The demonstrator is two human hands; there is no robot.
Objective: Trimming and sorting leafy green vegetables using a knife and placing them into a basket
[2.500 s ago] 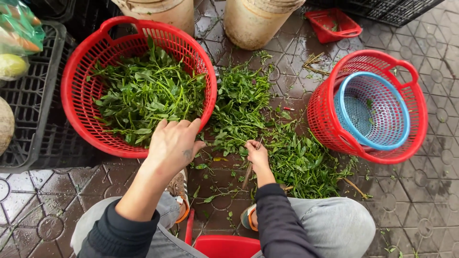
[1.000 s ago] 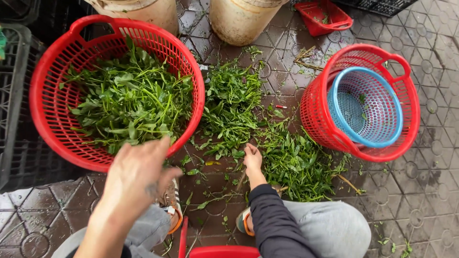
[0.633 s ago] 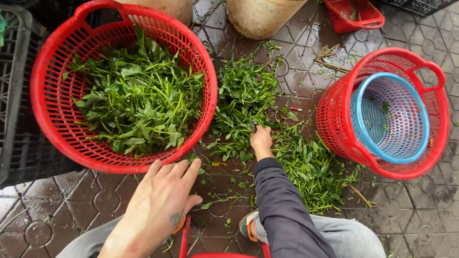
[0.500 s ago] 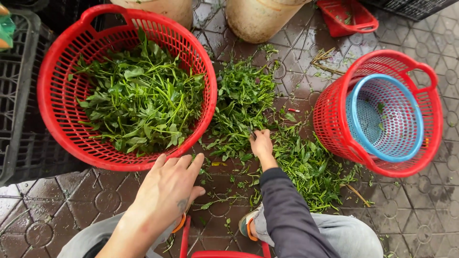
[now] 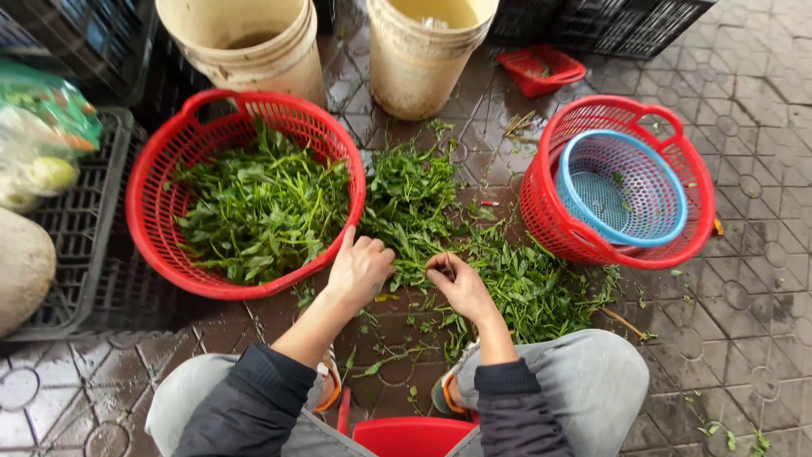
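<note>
A pile of leafy green stems [image 5: 440,228] lies on the wet tiled floor between two red baskets. My right hand [image 5: 459,286] pinches a green stem at the pile's near edge. My left hand [image 5: 360,269] hovers curled just left of it, beside the rim of the large red basket [image 5: 148,245], which is filled with picked greens [image 5: 262,207]. I cannot tell whether the left hand holds anything. I sit on a low red stool [image 5: 410,436] with my knees on either side.
A second red basket [image 5: 541,211] at the right holds a smaller blue basket [image 5: 622,188]. Two beige buckets [image 5: 279,59] stand behind. A small red tray [image 5: 540,69] lies at the back. Black crates [image 5: 85,254] and bagged produce [image 5: 42,127] sit at the left.
My left hand has come forward from near my knee to the pile, next to my right hand. My right hand has drawn back slightly with a stem. The view has tilted upward.
</note>
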